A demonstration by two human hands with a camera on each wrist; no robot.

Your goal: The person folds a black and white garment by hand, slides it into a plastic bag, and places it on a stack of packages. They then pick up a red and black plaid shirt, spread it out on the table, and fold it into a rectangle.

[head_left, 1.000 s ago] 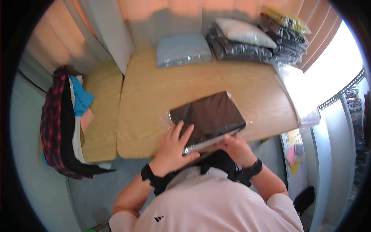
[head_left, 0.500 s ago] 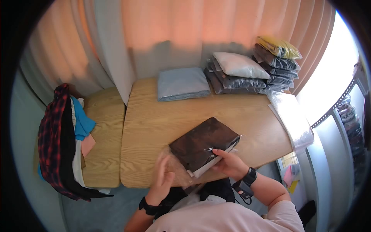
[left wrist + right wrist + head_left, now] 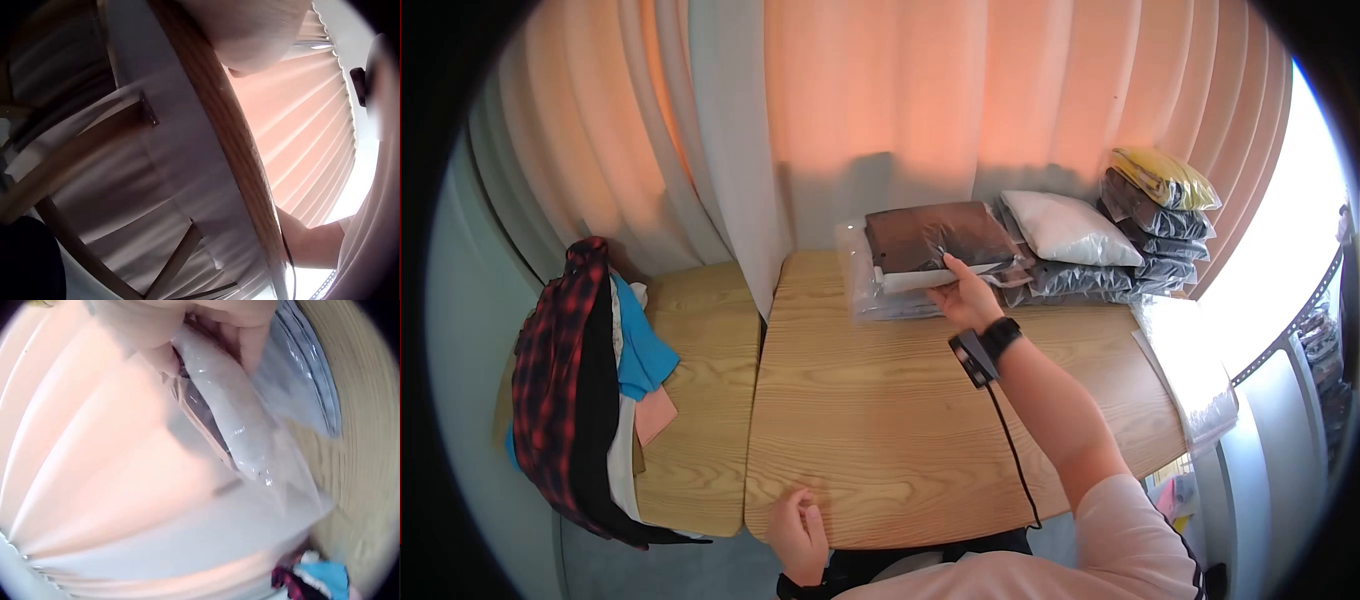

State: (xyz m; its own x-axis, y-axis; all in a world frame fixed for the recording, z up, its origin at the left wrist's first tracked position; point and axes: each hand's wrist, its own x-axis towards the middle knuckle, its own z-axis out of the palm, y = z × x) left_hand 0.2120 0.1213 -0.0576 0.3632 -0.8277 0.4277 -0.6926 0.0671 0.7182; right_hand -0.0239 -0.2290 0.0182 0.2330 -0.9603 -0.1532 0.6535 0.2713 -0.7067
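Note:
A brown folded garment in a clear bag (image 3: 940, 235) is held over the blue-grey bagged garment (image 3: 900, 305) at the back of the table. My right hand (image 3: 968, 297) grips its near edge, thumb on top and fingers beneath. In the right wrist view, the fingers (image 3: 250, 347) pinch the bag, whose white inner layer (image 3: 231, 406) and loose clear plastic show. My left hand (image 3: 797, 537) hangs at the table's front edge with fingers loosely bent, holding nothing; in the left wrist view part of it (image 3: 256, 31) shows above the wooden edge.
Dark bagged garments (image 3: 1080, 280) with a white one (image 3: 1070, 228) on top stand back right, beside a taller pile topped by yellow (image 3: 1168, 178). Clear bags (image 3: 1185, 365) lie at the right edge. Red-and-black plaid (image 3: 565, 370) and blue clothes (image 3: 643, 345) lie on the left table.
My right hand has carried the brown package from the table's front to the back, over the blue-grey one. My left hand has let go of the bag and drawn back; the head view has tilted up.

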